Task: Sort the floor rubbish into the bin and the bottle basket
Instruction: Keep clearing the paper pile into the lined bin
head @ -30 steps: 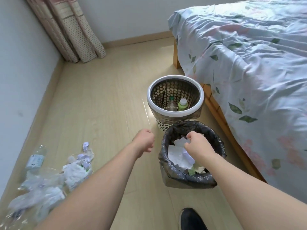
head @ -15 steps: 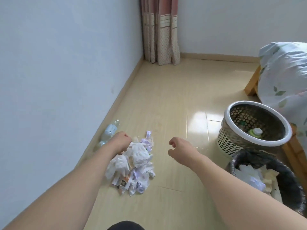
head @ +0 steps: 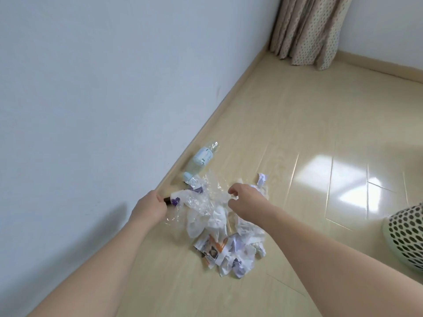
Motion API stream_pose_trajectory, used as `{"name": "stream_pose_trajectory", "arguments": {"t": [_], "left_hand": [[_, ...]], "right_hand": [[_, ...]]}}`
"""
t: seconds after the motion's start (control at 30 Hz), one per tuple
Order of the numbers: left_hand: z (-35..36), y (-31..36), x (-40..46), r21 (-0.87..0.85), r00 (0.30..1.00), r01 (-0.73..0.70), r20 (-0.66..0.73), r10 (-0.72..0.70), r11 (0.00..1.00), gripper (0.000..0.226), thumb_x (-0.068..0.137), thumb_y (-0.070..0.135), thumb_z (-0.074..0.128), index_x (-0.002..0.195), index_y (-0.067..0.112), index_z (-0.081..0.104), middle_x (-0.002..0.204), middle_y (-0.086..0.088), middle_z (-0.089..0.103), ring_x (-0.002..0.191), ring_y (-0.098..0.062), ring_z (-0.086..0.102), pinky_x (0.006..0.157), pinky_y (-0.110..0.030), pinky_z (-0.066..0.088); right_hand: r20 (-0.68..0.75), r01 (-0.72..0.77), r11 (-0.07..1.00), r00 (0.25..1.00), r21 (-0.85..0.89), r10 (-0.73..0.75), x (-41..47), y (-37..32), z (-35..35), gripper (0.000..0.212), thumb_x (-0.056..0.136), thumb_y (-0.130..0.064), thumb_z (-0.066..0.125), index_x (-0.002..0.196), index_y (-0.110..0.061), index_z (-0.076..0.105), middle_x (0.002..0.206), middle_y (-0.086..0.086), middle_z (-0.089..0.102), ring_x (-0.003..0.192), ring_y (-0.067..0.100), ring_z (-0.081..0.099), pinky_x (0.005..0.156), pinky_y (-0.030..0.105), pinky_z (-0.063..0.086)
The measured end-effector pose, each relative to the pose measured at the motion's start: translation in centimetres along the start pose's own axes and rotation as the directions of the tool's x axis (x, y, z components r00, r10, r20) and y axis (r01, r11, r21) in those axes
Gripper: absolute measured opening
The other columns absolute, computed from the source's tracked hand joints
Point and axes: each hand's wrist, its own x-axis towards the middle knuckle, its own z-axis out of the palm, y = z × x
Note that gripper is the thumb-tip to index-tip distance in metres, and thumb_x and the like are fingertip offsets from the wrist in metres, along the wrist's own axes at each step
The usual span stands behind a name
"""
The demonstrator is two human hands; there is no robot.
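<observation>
Sorting remains unfinished: left hand grips a dark-capped item, right hand pinches clear plastic wrap, a bottle left mid-frame.

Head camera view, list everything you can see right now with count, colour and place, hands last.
bottle: one, clear with pale blue label, lying on the floor by the skirting.
rubbish pile: one heap, white and purple papers with clear plastic, mid floor.
basket: one, white with holes, right edge, partly cut off.
curtain: one, beige dotted, far corner.
wall: one, pale blue-white, left.
floor: pale wood boards.
left hand: gripping a dark item at the pile's left edge.
right hand: pinching clear plastic on the pile.
</observation>
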Motion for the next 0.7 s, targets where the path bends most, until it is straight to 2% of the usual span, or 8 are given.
{"name": "stream_pose_trajectory", "arguments": {"t": [0.13, 0.27, 0.37, 0.47, 0.53, 0.57, 0.63, 0.7], "left_hand": [[2.5, 0.4, 5.2, 0.086, 0.992, -0.078, -0.094, 0.086, 0.993, 0.014, 0.093, 0.014, 0.038, 0.094, 0.013, 0.052, 0.092, -0.005, 0.061, 0.077, -0.024, 0.053, 0.061, -0.032, 0.040], [5.1, 1.8, 10.5, 0.252, 0.981, -0.194, 0.053, 0.186, 0.948, 0.026, 0.096, 0.024, 0.043, 0.119, 0.018, 0.053, 0.115, -0.006, 0.063, 0.105, -0.028, 0.057, 0.083, -0.036, 0.048], [8.4, 1.0, 12.8, 0.482, 0.965, -0.248, 0.201, 0.170, 0.840, 0.042, 0.096, 0.031, 0.047, 0.136, 0.017, 0.042, 0.135, -0.003, 0.047, 0.125, -0.028, 0.046, 0.088, -0.039, 0.046], [11.9, -0.7, 12.4, 0.647, 0.964, -0.263, 0.155, 0.214, 0.716, 0.053, 0.090, 0.030, 0.058, 0.135, 0.011, 0.036, 0.136, -0.005, 0.038, 0.121, -0.029, 0.041, 0.069, -0.034, 0.044], [12.5, -1.0, 12.4, 0.670, 0.959, -0.258, 0.091, 0.268, 0.696, 0.059, 0.085, 0.030, 0.064, 0.134, 0.008, 0.041, 0.135, -0.008, 0.040, 0.120, -0.029, 0.044, 0.064, -0.029, 0.044], [12.6, -1.1, 12.9, 0.664, 0.951, -0.280, 0.095, 0.293, 0.693, 0.059, 0.088, 0.029, 0.060, 0.137, 0.007, 0.037, 0.139, -0.009, 0.037, 0.124, -0.028, 0.040, 0.065, -0.030, 0.043], [12.3, -0.9, 13.8, 0.647, 0.947, -0.319, 0.189, 0.259, 0.692, 0.058, 0.095, 0.028, 0.047, 0.143, 0.007, 0.024, 0.146, -0.009, 0.024, 0.132, -0.029, 0.029, 0.070, -0.036, 0.042], [11.9, -0.6, 14.1, 0.644, 0.945, -0.327, 0.235, 0.227, 0.692, 0.057, 0.096, 0.029, 0.043, 0.143, 0.008, 0.021, 0.147, -0.009, 0.021, 0.133, -0.029, 0.026, 0.076, -0.039, 0.046]], "right_hand": [[-0.064, 0.032, 0.997, 0.997, -0.076, -0.037, 6.3, -1.1, 0.3, 0.041, 0.093, -0.020, 0.045, 0.134, -0.018, 0.048, 0.130, 0.002, 0.051, 0.114, 0.021, 0.052, 0.084, 0.029, 0.039], [-0.226, 0.004, 0.968, 0.972, -0.250, -0.063, 10.4, -1.0, 0.5, 0.042, 0.091, -0.012, 0.039, 0.133, -0.018, 0.045, 0.122, 0.003, 0.054, 0.106, 0.026, 0.053, 0.064, 0.030, 0.029], [-0.236, 0.080, 0.929, 0.956, -0.361, -0.174, 13.4, -0.5, 1.1, 0.039, 0.090, -0.011, 0.041, 0.127, -0.015, 0.048, 0.123, 0.005, 0.053, 0.107, 0.027, 0.050, 0.080, 0.036, 0.041], [-0.162, 0.174, 0.866, 0.947, -0.469, -0.278, 17.0, -0.3, 1.8, 0.044, 0.089, -0.009, 0.041, 0.132, -0.017, 0.043, 0.133, 0.003, 0.046, 0.117, 0.026, 0.044, 0.093, 0.036, 0.039], [-0.094, 0.214, 0.838, 0.950, -0.502, -0.299, 19.4, -0.5, 2.2, 0.054, 0.088, -0.006, 0.041, 0.140, -0.021, 0.035, 0.142, 0.001, 0.039, 0.128, 0.025, 0.037, 0.100, 0.037, 0.034], [-0.057, 0.233, 0.822, 0.950, -0.520, -0.306, 20.6, -0.8, 2.6, 0.060, 0.088, -0.005, 0.042, 0.143, -0.022, 0.030, 0.147, 0.001, 0.034, 0.132, 0.025, 0.033, 0.104, 0.037, 0.033], [-0.001, 0.278, 0.778, 0.942, -0.564, -0.337, 22.8, -1.7, 3.3, 0.069, 0.086, -0.002, 0.043, 0.147, -0.024, 0.023, 0.154, 0.001, 0.025, 0.138, 0.024, 0.027, 0.108, 0.039, 0.030], [0.023, 0.310, 0.731, 0.927, -0.608, -0.373, 24.8, -2.6, 4.3, 0.075, 0.084, 0.000, 0.046, 0.149, -0.025, 0.019, 0.156, 0.001, 0.020, 0.142, 0.024, 0.022, 0.111, 0.040, 0.028]]}}
